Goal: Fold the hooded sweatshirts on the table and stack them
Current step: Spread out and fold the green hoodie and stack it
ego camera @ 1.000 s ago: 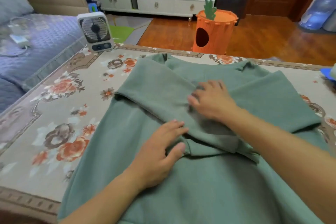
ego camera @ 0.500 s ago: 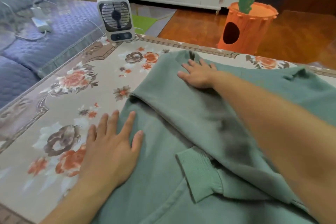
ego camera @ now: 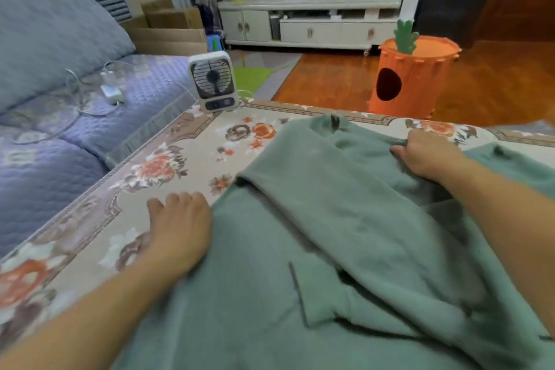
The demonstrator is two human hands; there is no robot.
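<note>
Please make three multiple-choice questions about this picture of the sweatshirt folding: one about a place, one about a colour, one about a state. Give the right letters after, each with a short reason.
1. Where does the small fan stand?
A. on the far left corner of the table
B. on the sofa
C. on the wooden floor

2. What colour is the sweatshirt?
A. orange
B. green
C. purple

3. What is the state of the sleeve?
A. hanging off the table
B. rolled into a ball
C. folded across the body of the sweatshirt

Answers:
1 A: the fan sits on the floral table cover at its far left corner.
2 B: the sweatshirt is green.
3 C: the sleeve lies diagonally over the body, with the right hand on the fabric near the collar and the left hand at the left edge.
</note>
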